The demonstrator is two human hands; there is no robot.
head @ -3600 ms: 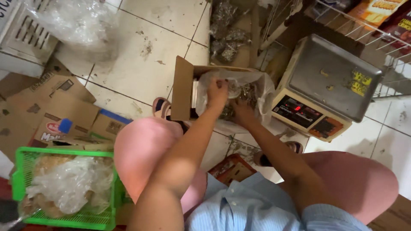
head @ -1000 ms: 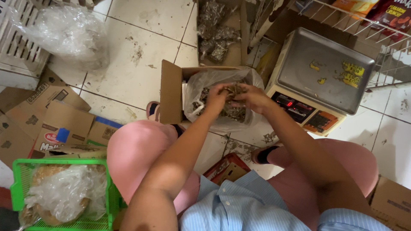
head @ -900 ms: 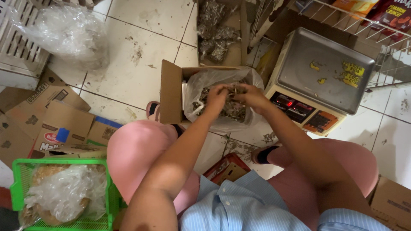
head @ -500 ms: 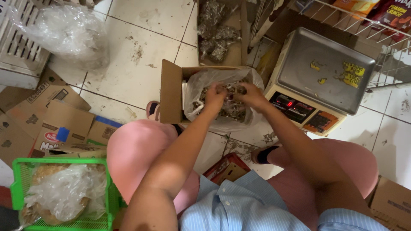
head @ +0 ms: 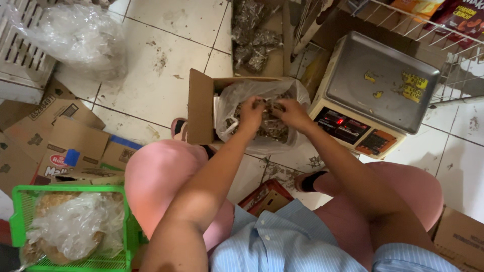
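- Both your hands are down in the clear plastic bag w/ brownish dried bits: left hand curled, fingers pinched on a clump of the dried stuff; right hand just beside it, fingers bent into the same pile, grip closed on some of it as far as you can tell.
- Bag sits inside an open cardboard box on the floor, right in front of your knees; one flap stands up on the left side.
- Floor = pale tiles, dirty, w/ dark crumbs and smudges along the grout.
- Digital scale w/ steel pan stands just right of the box, red digits lit on its front panel.
- Behind the box: another open carton w/ small packed bags of dark stuff.
- Top right: white wire rack w/ packaged goods on it.
- Top left: white plastic crate, big crumpled clear bag resting against it.
- Left: flattened cardboard cartons piled on the floor.
- Bottom left: green plastic basket holding a clear bag of tan, crumbly stuff.
- Bottom right: corner of another cardboard box, near your right knee.
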